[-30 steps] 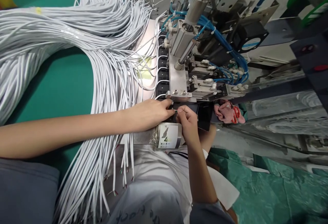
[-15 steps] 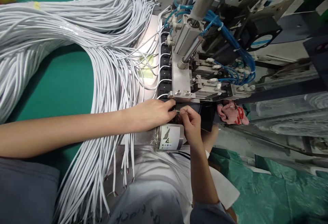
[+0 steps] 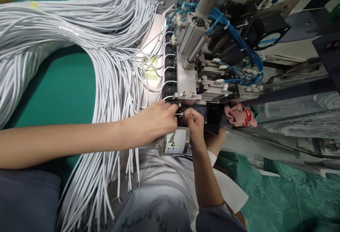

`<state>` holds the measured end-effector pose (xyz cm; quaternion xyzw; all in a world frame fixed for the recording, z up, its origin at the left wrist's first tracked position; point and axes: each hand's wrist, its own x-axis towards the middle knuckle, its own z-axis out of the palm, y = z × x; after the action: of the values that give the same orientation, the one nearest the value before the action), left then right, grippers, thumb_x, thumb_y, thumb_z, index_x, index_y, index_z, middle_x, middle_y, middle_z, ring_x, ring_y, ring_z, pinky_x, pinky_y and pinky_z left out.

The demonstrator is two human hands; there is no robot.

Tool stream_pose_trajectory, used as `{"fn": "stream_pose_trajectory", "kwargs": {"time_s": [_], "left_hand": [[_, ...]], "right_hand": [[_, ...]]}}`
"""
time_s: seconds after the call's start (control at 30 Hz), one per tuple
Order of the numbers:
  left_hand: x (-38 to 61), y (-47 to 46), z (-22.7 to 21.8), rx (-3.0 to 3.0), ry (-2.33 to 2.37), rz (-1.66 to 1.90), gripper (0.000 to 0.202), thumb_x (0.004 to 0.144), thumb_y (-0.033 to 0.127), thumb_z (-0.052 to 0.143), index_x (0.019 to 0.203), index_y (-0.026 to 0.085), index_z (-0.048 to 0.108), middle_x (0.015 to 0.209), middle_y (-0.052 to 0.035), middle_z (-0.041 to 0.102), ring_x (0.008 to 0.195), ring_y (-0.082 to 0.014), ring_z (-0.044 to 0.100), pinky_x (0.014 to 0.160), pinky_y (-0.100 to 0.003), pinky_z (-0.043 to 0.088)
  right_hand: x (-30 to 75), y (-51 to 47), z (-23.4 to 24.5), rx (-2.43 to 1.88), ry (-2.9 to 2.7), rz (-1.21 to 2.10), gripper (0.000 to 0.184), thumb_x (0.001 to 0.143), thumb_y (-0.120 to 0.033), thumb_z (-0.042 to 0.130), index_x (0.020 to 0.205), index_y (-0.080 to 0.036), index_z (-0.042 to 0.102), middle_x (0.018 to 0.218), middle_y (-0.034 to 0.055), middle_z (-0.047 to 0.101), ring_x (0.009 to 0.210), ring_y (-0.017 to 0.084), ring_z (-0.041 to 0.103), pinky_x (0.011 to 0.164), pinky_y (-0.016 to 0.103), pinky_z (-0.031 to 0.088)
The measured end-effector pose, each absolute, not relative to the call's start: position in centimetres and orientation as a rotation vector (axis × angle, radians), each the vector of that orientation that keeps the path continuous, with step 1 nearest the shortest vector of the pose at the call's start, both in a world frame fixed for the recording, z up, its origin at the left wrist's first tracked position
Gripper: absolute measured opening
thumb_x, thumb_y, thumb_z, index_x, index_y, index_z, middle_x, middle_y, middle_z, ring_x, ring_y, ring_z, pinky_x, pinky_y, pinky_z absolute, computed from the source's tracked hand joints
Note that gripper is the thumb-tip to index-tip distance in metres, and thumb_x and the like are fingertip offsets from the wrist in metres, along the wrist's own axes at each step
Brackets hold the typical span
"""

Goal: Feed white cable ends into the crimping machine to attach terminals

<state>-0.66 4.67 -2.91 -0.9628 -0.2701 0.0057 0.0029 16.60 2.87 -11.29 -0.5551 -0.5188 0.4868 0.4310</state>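
Just below the machine's front end, my left hand (image 3: pixel 160 119) is closed on a white cable (image 3: pixel 179 114), whose short end runs out past the fingertips. Facing it, my right hand (image 3: pixel 195 122) pinches a small metal piece (image 3: pixel 183 114) at that cable end; its exact kind is too small to tell. Under both hands a clear plastic container with a white label (image 3: pixel 175 141) lies tilted at the lap, with small shiny parts at its left side. A row of black blocks (image 3: pixel 169 76), each with a white cable going in, lines the machine's left side.
A thick mass of white cables (image 3: pixel 111 65) covers the green table (image 3: pixel 63 94), loose ends hanging over its front. The pneumatic machine (image 3: pixel 190 55), with metal cylinders and blue hoses (image 3: pixel 236 37), stands close beyond my hands. A pink cloth (image 3: pixel 237 114) lies to the right.
My left hand has drawn slightly left and away from the right fingers, so more white cable shows between them. My right hand keeps its pinch. The view has shifted slightly.
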Motion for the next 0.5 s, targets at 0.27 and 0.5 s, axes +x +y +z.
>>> {"fn": "stream_pose_trajectory", "kwargs": {"time_s": [0.27,0.5], "left_hand": [[-1.5,4.4,-1.6,-2.958,-1.195,0.112,0.015,0.072,0.002,0.050,0.074,0.011,0.062,0.070,-0.0071,0.059,0.045,-0.0135,0.049,0.041,-0.027,0.028],[-1.8,5.4,-2.1,-2.788,-1.317,0.039,0.026,0.075,-0.002,0.040,0.082,0.008,0.063,0.064,-0.0078,0.059,0.047,-0.0128,0.051,0.043,-0.025,0.026]], "right_hand": [[17.1,1.5,-10.7,-1.467,-1.141,0.987,0.035,0.085,-0.041,0.050,0.059,-0.021,0.037,0.054,-0.0071,0.028,0.047,0.008,0.026,0.044,0.022,0.024],[13.2,-7.0,-6.1,-1.549,-1.651,0.735,0.012,0.085,-0.023,0.054,0.077,-0.019,0.062,0.055,-0.0020,0.058,0.046,0.011,0.050,0.050,0.023,0.040]]}}
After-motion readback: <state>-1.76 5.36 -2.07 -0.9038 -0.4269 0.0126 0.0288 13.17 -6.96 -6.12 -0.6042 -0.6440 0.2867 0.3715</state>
